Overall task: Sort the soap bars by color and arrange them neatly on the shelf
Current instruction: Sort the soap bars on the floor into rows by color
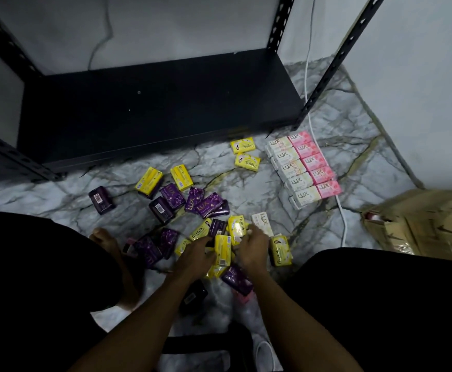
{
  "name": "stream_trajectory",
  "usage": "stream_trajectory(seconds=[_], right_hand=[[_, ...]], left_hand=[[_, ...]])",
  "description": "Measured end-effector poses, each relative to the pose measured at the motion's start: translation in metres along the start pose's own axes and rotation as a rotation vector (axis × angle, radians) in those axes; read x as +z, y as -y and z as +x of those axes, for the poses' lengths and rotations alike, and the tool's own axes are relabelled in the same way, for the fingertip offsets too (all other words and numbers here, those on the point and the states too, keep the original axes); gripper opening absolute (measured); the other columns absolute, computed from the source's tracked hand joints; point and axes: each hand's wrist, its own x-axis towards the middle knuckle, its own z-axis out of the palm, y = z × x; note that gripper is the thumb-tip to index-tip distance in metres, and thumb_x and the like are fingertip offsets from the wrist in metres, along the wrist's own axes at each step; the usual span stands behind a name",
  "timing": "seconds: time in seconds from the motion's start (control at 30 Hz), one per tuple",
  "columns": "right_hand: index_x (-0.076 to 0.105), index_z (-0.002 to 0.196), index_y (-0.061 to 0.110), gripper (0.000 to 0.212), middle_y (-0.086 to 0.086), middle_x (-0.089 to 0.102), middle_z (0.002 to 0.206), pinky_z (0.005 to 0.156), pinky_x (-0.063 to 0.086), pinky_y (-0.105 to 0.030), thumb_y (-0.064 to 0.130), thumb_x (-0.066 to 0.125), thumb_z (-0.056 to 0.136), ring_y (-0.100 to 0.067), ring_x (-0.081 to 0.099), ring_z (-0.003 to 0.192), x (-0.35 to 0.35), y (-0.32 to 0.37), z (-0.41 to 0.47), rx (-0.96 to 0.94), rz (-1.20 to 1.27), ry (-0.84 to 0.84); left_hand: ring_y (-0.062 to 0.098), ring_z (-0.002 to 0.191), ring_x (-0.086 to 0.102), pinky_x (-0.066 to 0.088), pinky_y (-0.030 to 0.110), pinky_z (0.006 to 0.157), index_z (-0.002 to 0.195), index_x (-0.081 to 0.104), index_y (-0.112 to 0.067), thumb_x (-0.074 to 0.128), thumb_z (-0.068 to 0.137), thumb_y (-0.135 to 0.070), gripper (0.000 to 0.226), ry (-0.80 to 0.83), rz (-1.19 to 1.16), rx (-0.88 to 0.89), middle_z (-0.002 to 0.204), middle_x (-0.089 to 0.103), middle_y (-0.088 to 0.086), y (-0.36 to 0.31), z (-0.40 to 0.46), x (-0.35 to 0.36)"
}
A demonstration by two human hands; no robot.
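At the far left of the frame your bare foot (106, 241) rests on the marble floor (219, 167), just below a lone purple soap bar (101, 200) lying barcode up. Above it, filling the upper left and centre, the dark shelf board (152, 108) carries no soap.

Moving right, your left hand (195, 255) lies low in the centre over the mixed pile (200, 224); its fingers curl against the left edge of a yellow bar (222, 249) that shows its barcode, though you cannot tell whether they truly clamp it. Just beside it, your right hand (253, 249) has its fingers bent down among the yellow bars, and what it grips is hidden.

In the loose pile you can count roughly ten purple bars and about eight yellow ones; overlaps make the count uncertain. One white bar (262, 224) peeks out above your right hand.

Right of centre, two yellow bars (245, 153) sit apart near the shelf's front edge. Further right stands a neat double row: five white bars (292, 167) touching five pink bars (314, 162). A white cable (340, 210) runs past them, and a cardboard box (429, 224) sits at the right edge.
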Motion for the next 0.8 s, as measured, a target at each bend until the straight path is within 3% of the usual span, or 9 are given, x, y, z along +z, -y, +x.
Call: stream_trajectory(seconds=[0.13, 0.23, 0.33, 0.47, 0.6, 0.67, 0.8], right_hand=[[0.061, 0.114, 0.0, 0.035, -0.023, 0.062, 0.113, 0.094, 0.04, -0.044, 0.015, 0.052, 0.083, -0.043, 0.052, 0.113, -0.024, -0.015, 0.038, 0.052, -0.181, -0.041], [0.053, 0.126, 0.009, 0.04, -0.015, 0.054, 0.134, 0.107, 0.029, -0.046, 0.023, 0.057, 0.089, -0.036, 0.039, 0.132, -0.033, -0.021, 0.051, 0.145, -0.308, 0.048], [0.045, 0.134, 0.016, 0.049, -0.013, 0.044, 0.143, 0.111, 0.021, -0.051, 0.033, 0.058, 0.091, -0.032, 0.032, 0.137, -0.029, -0.026, 0.049, 0.237, -0.408, 0.067], [0.052, 0.13, 0.013, 0.048, -0.013, 0.051, 0.134, 0.107, 0.018, -0.042, 0.023, 0.066, 0.086, -0.032, 0.041, 0.131, -0.016, -0.032, 0.034, 0.173, -0.269, -0.065], [0.058, 0.122, -0.002, 0.036, -0.022, 0.054, 0.125, 0.1, 0.034, -0.035, -0.001, 0.058, 0.086, -0.037, 0.047, 0.119, -0.007, -0.026, 0.015, 0.031, 0.052, -0.159], [0.061, 0.112, -0.006, 0.028, -0.025, 0.056, 0.115, 0.093, 0.033, -0.031, -0.008, 0.054, 0.085, -0.04, 0.049, 0.112, -0.012, -0.029, 0.011, 0.092, 0.12, -0.271], [0.065, 0.098, -0.008, 0.023, -0.033, 0.058, 0.101, 0.09, 0.032, -0.041, -0.005, 0.056, 0.077, -0.048, 0.053, 0.101, -0.03, -0.057, 0.013, 0.238, 0.104, -0.406]], left_hand=[[0.022, 0.107, 0.064, 0.054, 0.04, 0.091, 0.119, 0.063, -0.018, 0.066, 0.088, -0.019, 0.031, -0.036, -0.03, -0.006, 0.116, 0.07, -0.001, -0.007, 0.005, 0.001], [0.023, 0.108, 0.064, 0.054, 0.041, 0.091, 0.125, 0.062, -0.017, 0.067, 0.088, -0.02, 0.037, -0.096, -0.025, -0.02, 0.117, 0.069, 0.002, -0.012, 0.011, 0.004], [0.027, 0.111, 0.061, 0.054, 0.044, 0.09, 0.129, 0.059, -0.015, 0.066, 0.089, -0.024, 0.042, -0.153, 0.008, 0.019, 0.119, 0.066, 0.008, -0.024, 0.018, 0.006], [0.032, 0.112, 0.053, 0.05, 0.046, 0.091, 0.121, 0.062, -0.016, 0.069, 0.086, -0.026, 0.037, -0.199, 0.06, 0.057, 0.116, 0.062, 0.008, -0.044, 0.026, 0.01], [0.031, 0.118, 0.045, 0.044, 0.044, 0.096, 0.12, 0.061, -0.013, 0.068, 0.087, -0.019, 0.034, -0.254, 0.122, 0.071, 0.128, 0.055, 0.009, -0.058, 0.024, 0.017], [0.031, 0.116, 0.043, 0.044, 0.042, 0.093, 0.113, 0.062, -0.013, 0.069, 0.086, -0.017, 0.028, -0.291, 0.167, 0.079, 0.129, 0.053, 0.01, -0.064, 0.021, 0.021], [0.029, 0.118, 0.043, 0.045, 0.041, 0.094, 0.106, 0.062, -0.014, 0.069, 0.083, -0.015, 0.024, -0.338, 0.232, 0.11, 0.128, 0.052, 0.008, -0.078, 0.018, 0.032]])
